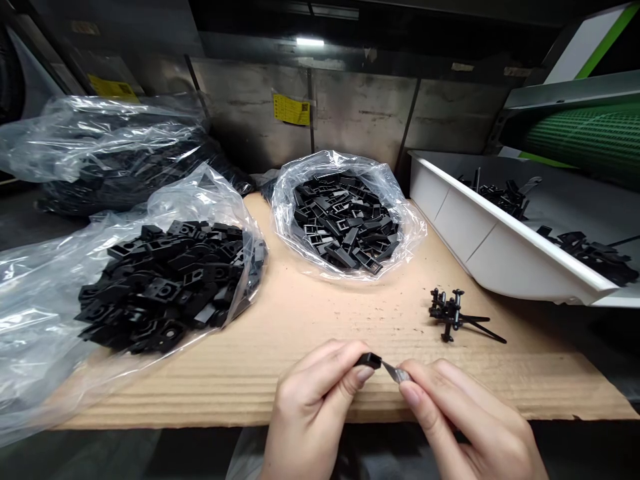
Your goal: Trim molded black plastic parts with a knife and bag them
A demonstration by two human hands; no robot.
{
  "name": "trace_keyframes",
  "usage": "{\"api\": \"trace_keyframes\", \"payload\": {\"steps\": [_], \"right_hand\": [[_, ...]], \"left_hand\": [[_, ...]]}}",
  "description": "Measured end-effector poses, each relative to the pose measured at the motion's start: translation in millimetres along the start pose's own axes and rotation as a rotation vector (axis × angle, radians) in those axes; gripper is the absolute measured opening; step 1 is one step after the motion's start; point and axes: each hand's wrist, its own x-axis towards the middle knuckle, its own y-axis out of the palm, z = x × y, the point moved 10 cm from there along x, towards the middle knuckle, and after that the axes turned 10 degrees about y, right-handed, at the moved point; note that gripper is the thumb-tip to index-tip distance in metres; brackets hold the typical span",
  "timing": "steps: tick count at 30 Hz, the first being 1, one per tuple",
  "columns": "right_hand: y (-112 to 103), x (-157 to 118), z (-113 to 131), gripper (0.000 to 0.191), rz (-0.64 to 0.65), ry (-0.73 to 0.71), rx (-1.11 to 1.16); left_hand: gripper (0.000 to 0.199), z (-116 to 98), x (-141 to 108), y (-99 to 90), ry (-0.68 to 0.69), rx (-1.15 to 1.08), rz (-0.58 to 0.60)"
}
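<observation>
Near the front edge of the board, my left hand pinches a small black plastic part between thumb and forefinger. My right hand is closed on a small pointed knife blade, whose handle is hidden in the fingers. The blade's tip meets the right end of the black part, or lies very close to it. To the left, an open clear bag spills a heap of black plastic parts. Farther back, another open clear bag holds many narrow black parts.
A cardboard sheet covers the work surface, with dark shavings on it. Black peg-like pieces with thin stems lie at right. Behind them stands a white tray of black parts. Full plastic bags are piled back left, and a metal wall closes the back.
</observation>
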Motion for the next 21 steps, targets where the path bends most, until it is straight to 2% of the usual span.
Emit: {"api": "trace_keyframes", "payload": {"steps": [3,5,7,10,12,14,17,21], "right_hand": [[-2,-1,-3,0.016,-0.007,-0.031,0.011],[-5,-1,-6,0.020,-0.007,-0.019,0.036],[-6,2,-11,0.020,0.024,0.035,0.117],[4,10,-16,0.015,0.160,0.200,0.277],[16,14,-14,0.026,0.279,0.288,0.336],[27,18,-6,0.033,0.370,0.304,0.368],[36,21,4,0.035,0.430,0.273,0.384],[44,18,2,0.033,0.490,0.311,0.384]], "left_hand": [[0.013,9,-2,2.9,-0.103,-0.067,0.029],[0.017,17,-5,7.9,-0.197,-0.172,0.074],[0.026,22,-9,15.7,-0.286,-0.326,0.140],[0.035,24,-11,23.7,-0.357,-0.493,0.221],[0.037,24,-12,24.2,-0.365,-0.529,0.241],[0.036,26,-14,22.6,-0.368,-0.541,0.232],[0.035,28,-17,21.3,-0.366,-0.554,0.220],[0.035,29,-17,20.3,-0.355,-0.554,0.209]]}}
